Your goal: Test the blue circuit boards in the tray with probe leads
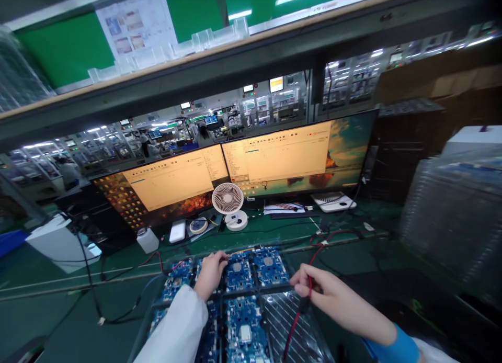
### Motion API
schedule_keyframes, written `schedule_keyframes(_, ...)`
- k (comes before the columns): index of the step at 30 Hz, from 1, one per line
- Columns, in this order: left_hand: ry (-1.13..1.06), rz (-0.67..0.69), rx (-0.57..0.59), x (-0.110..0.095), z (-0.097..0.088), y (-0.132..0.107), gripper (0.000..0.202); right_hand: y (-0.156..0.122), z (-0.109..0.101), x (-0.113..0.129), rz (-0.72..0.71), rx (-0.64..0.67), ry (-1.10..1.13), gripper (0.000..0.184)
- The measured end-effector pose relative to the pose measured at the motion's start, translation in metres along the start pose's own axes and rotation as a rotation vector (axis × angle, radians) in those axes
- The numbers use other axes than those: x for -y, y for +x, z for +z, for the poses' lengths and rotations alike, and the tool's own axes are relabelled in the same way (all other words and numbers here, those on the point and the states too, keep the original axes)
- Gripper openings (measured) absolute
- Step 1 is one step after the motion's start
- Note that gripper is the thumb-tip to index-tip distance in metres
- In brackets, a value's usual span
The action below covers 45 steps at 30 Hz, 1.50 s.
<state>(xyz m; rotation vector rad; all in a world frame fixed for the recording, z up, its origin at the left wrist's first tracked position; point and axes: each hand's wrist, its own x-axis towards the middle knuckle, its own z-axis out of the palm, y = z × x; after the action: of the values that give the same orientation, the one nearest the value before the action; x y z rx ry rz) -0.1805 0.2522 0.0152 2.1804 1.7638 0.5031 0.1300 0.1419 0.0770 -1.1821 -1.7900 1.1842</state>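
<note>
No text can be read: the printed sheet (135, 25) above the two monitors (235, 169) and the windows on their screens (yellow-tinted) carry lettering too small and blurred to make out

Blue circuit boards (270, 267) lie flat in clear compartmented tray (292, 321), one board per pocket, grey chip at centre of each. Near-right pocket holds no board. Red cable (295, 321) with black plug runs from far bench across tray's right side, pinched in fingers above the bare pocket.
</note>
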Motion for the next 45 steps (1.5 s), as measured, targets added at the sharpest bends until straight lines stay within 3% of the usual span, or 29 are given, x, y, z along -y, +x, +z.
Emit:
schedule_keyframes(26, -0.005, -0.030, -0.024, -0.004, 0.002, -0.001, 0.013, -0.001, -0.003, -0.003, 0.030, 0.047, -0.058, 0.036)
schedule_keyframes(31, -0.047, -0.026, -0.022, -0.010, -0.005, -0.003, 0.013, 0.000, -0.003, -0.005, 0.016, 0.049, -0.054, 0.037)
schedule_keyframes(34, -0.118, 0.050, 0.014, -0.040, -0.022, -0.024, 0.012, 0.002, -0.003, -0.008, 0.007, 0.035, -0.058, 0.041)
schedule_keyframes(38, -0.236, 0.188, 0.186, -0.095, -0.054, -0.078, 0.010, 0.005, -0.003, -0.015, -0.008, 0.001, -0.035, 0.048)
schedule_keyframes(40, -0.243, 0.236, 0.295, -0.111, -0.061, -0.102, 0.008, 0.007, -0.001, -0.019, -0.013, -0.040, 0.057, 0.051)
schedule_keyframes(42, -0.250, 0.302, 0.367, -0.115, -0.055, -0.118, 0.009, 0.010, 0.003, -0.020, 0.008, -0.101, 0.234, 0.055)
schedule_keyframes(45, -0.234, 0.416, 0.392, -0.109, -0.023, -0.125, 0.015, 0.014, 0.009, -0.018, 0.046, -0.201, 0.468, 0.062)
